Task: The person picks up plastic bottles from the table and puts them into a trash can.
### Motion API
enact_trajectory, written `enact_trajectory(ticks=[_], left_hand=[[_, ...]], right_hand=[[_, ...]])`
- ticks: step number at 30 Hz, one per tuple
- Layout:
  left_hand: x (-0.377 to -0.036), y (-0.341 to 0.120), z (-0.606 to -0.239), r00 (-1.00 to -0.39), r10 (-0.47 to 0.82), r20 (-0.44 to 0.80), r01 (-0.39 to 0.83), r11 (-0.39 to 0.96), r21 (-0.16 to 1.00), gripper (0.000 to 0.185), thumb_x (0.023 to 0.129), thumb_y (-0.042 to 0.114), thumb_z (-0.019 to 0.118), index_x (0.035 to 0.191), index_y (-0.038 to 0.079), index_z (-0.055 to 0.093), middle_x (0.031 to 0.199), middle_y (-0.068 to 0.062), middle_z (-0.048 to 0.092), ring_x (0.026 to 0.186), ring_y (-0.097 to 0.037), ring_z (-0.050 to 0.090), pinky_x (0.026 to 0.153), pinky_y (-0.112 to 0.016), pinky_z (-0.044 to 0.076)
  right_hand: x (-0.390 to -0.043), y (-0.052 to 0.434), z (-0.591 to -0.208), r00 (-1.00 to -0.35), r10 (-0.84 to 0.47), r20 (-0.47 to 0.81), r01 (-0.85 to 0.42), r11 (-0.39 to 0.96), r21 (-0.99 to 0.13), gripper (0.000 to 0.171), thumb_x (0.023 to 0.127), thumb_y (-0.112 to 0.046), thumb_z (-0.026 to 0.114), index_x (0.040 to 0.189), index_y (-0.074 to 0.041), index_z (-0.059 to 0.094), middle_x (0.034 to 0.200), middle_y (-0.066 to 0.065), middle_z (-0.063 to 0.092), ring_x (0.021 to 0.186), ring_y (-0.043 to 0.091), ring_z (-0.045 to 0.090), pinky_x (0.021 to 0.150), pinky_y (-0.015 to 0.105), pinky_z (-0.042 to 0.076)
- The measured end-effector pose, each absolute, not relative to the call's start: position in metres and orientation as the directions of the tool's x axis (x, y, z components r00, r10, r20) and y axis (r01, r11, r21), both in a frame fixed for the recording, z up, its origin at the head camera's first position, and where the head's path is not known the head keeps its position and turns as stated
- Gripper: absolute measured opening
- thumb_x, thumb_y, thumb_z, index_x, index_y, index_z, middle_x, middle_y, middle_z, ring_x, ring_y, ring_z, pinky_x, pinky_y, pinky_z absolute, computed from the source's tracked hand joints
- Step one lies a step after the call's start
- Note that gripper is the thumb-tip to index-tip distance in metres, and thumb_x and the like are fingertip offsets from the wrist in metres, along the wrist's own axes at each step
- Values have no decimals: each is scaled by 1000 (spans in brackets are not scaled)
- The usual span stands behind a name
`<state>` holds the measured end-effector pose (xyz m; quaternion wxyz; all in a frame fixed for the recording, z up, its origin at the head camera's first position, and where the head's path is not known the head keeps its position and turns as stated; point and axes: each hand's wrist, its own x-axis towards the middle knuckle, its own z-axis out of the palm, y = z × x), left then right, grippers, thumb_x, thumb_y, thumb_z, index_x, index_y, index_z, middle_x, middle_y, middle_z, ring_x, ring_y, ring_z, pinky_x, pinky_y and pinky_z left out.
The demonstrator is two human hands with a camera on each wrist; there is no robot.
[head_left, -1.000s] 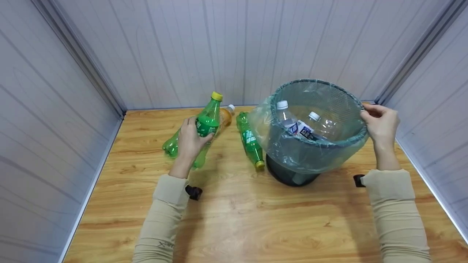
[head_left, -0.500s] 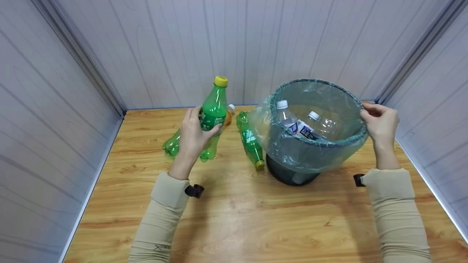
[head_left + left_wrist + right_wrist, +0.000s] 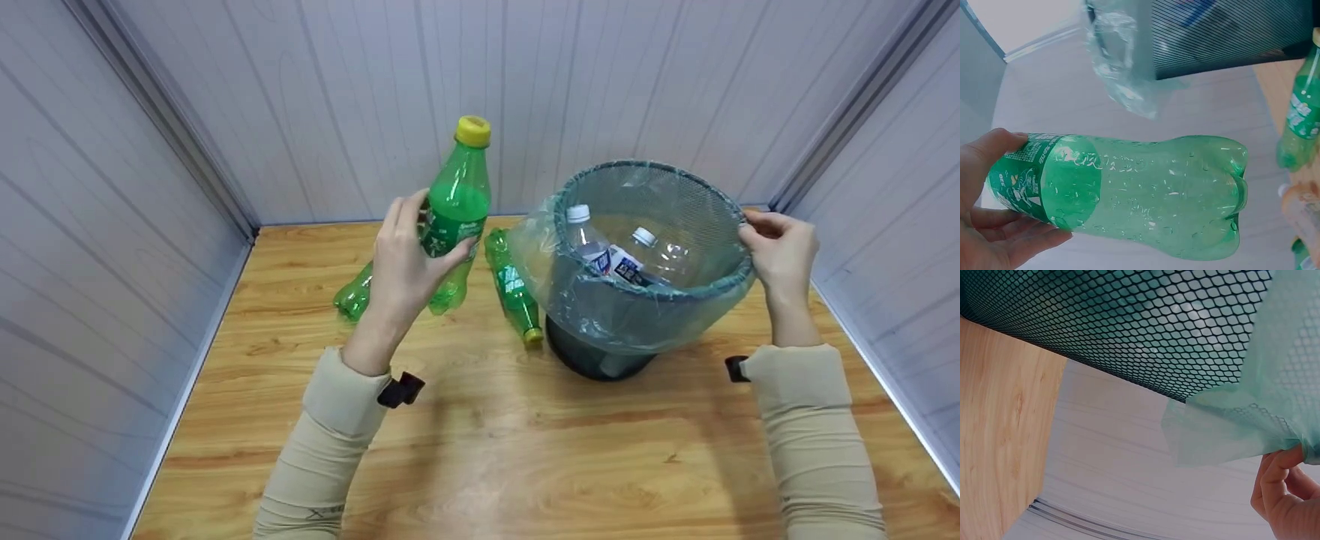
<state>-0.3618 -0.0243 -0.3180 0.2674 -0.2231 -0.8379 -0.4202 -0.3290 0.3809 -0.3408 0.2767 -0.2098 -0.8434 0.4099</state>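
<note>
We find the left hand [image 3: 405, 259] wrapped around the labelled middle of a green bottle [image 3: 460, 202], thumb on the near side, fingers on the far side. The bottle sits to the right of the palm, cap up and slightly tilted, its neck above the grip and its base projecting below. We locate the right hand [image 3: 784, 251] at the right rim of the mesh bin [image 3: 589, 355], pinching the liner [image 3: 622, 322]. Between the hands, we note a second green bottle [image 3: 514, 289] lying on the counter [image 3: 562, 457], beside the bin.
</note>
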Motion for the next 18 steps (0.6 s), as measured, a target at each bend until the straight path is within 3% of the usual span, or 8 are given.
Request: enact_trajectory(ticks=[8, 18], left_hand=[[-348, -14, -291, -693, 172, 700, 682, 469, 560, 61, 71, 24, 74, 120, -3, 47, 103, -11, 50, 92, -16, 51, 70, -21, 47], [-340, 4, -260, -656, 169, 736, 738, 347, 579, 63, 70, 22, 75, 120, -3, 47, 105, -11, 50, 93, -15, 50, 69, -20, 49]], right_hand=[[-329, 381, -341, -758, 582, 295, 129, 577, -806, 28, 81, -10, 56, 104, 3, 63, 71, -19, 52, 65, -3, 48, 56, 9, 40], [-329, 379, -342, -742, 581, 334, 83, 575, -814, 25, 80, -7, 56, 101, 4, 65, 69, -20, 52, 63, -4, 49, 54, 8, 40]])
